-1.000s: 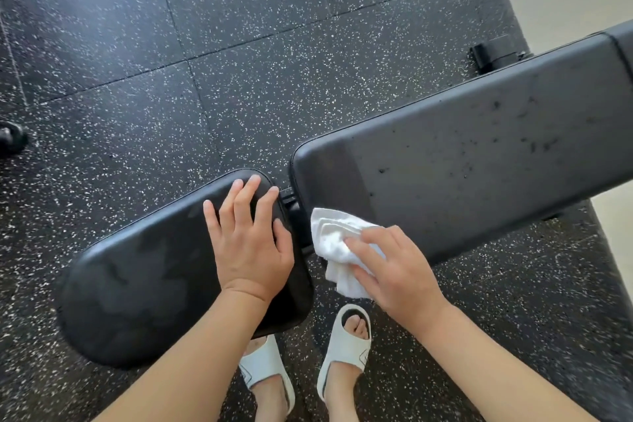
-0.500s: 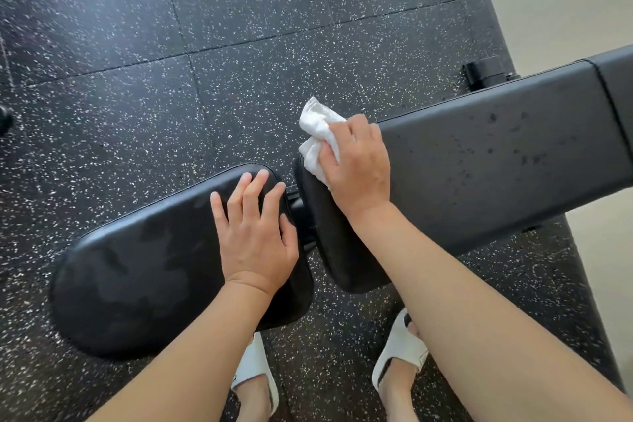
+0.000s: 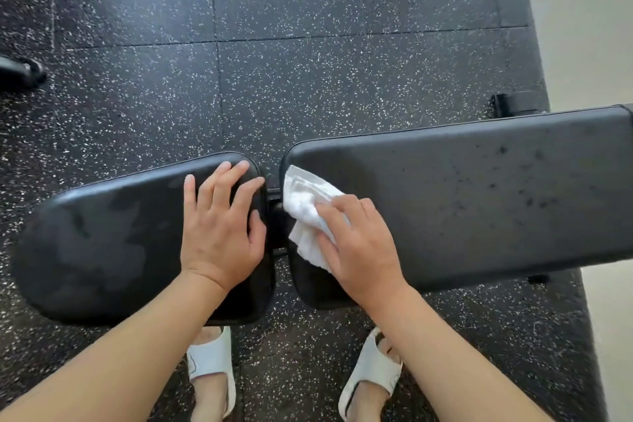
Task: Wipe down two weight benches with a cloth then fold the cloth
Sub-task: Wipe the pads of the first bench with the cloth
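A view straight down from head height. The largest thing is a black rubber floor [image 3: 308,79] flecked with white, laid in big tiles, filling most of the frame; a pale strip of wall or bare floor runs down the edge at 3 o'clock.

Across the middle lies a black padded weight bench in two parts. The long back pad [image 3: 479,202] reaches from the centre out to 3 o'clock, its surface marked with small dark spots. The shorter seat pad [image 3: 102,243] stretches from the centre toward 9 o'clock and shows dull, patchy smears. A narrow gap with a dark metal hinge [image 3: 274,195] separates the two pads.

Two bare forearms enter from 6 o'clock. The left hand [image 3: 222,233] lies flat on the seat pad's end nearest the gap, fingers straight and spread, gripping nothing. The right hand [image 3: 359,247] presses down on a crumpled white cloth [image 3: 305,202], fingers mostly extended over it. The cloth sits on the back pad's end beside the gap, just right of centre, bunched out toward 11 o'clock from under the fingers.

At 6 o'clock, two feet in white sandals [image 3: 210,363] stand on the floor below the bench. A black bench foot [image 3: 513,104] shows at 2 o'clock, and another dark object [image 3: 20,70] at 10 o'clock.
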`<state>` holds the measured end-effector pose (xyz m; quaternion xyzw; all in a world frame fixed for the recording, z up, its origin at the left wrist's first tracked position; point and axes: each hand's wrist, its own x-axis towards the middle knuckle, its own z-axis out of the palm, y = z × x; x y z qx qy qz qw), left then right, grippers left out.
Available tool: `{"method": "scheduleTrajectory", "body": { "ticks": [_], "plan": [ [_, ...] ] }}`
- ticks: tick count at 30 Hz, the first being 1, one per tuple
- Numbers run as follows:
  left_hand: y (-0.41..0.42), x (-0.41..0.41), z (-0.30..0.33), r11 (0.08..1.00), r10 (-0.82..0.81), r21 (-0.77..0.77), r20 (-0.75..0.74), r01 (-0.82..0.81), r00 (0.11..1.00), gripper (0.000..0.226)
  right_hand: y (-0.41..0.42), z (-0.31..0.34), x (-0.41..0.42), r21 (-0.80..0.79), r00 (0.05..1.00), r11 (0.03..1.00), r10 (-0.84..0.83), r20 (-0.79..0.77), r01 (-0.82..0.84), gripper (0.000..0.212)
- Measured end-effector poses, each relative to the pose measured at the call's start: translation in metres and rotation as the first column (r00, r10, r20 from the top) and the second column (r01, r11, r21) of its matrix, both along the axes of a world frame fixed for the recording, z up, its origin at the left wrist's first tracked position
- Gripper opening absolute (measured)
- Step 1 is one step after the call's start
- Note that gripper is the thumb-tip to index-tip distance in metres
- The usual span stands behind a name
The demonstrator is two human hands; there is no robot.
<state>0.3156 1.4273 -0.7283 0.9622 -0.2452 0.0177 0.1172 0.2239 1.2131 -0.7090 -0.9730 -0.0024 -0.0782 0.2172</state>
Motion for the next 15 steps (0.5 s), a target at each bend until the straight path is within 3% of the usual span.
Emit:
{"method": "scheduleTrajectory", "body": {
  "ticks": [4,8,12,15],
  "plan": [
    [-0.002,0.0,0.0,1.0,0.007,0.017,0.01,-0.008,1.0,0.048,-0.072,-0.002,0.028,-0.06,0.977,0.98,-0.183,0.111,0.191,0.022],
    [-0.002,0.001,-0.001,1.0,0.0,0.015,0.011,0.0,1.0,0.049,-0.07,-0.004,0.082,-0.031,0.913,0.913,-0.404,0.061,0.406,0.016],
    [-0.001,0.001,-0.002,1.0,-0.004,0.03,0.008,0.004,1.0,0.05,-0.003,0.003,0.105,-0.014,0.932,0.933,-0.36,0.032,0.361,0.021],
    [-0.001,0.001,-0.003,1.0,-0.003,0.031,0.003,0.003,1.0,0.051,0.04,0.007,0.1,-0.008,0.989,0.989,-0.146,0.024,0.146,0.025]
  ]
}}
